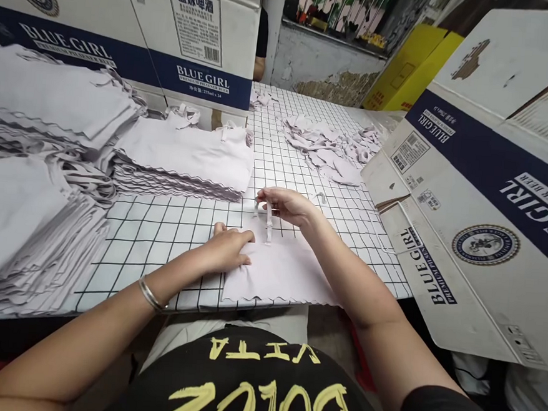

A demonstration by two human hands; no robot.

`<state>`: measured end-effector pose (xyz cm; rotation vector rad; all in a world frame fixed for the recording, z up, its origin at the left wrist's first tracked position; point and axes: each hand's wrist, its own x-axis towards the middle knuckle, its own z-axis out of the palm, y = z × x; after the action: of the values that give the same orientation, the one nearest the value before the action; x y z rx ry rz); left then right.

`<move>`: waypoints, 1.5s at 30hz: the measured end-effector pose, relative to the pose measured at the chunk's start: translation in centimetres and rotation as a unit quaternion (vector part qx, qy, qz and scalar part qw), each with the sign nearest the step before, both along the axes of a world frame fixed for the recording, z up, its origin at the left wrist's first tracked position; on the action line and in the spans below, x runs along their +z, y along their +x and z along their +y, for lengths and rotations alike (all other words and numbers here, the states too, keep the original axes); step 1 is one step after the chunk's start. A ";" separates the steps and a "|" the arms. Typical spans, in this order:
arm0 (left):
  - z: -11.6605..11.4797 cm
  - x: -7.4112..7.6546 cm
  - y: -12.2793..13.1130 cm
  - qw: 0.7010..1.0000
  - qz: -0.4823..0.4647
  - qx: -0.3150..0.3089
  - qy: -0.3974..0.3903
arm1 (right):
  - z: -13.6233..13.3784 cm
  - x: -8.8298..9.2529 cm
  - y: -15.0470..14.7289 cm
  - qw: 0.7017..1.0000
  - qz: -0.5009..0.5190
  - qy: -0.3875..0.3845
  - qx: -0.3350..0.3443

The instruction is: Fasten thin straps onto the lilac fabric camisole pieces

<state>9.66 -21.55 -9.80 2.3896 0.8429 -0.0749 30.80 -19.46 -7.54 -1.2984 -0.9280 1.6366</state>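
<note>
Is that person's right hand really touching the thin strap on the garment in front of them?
Touching: the head view shows the right hand holding the strap up from the garment.

Smooth matt cloth garment (283, 270), shiny metal bangle (148, 293), matt cardboard boxes (483, 198), rough wall (312, 64).

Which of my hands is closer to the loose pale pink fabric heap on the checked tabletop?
Right. Your right hand, holding a pale strap, is nearer the heap; your left hand is farther back, at the flat pale garment.
</note>
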 end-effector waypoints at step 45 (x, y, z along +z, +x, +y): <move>-7.3 0.1 12.3 0.754 -0.286 -0.014 -0.590 | -11.7 8.3 10.1 0.946 -0.198 0.250 -0.063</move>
<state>21.96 -28.86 -9.68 1.0858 0.2623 0.0941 40.93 -31.18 0.81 -1.3064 -1.3654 0.9611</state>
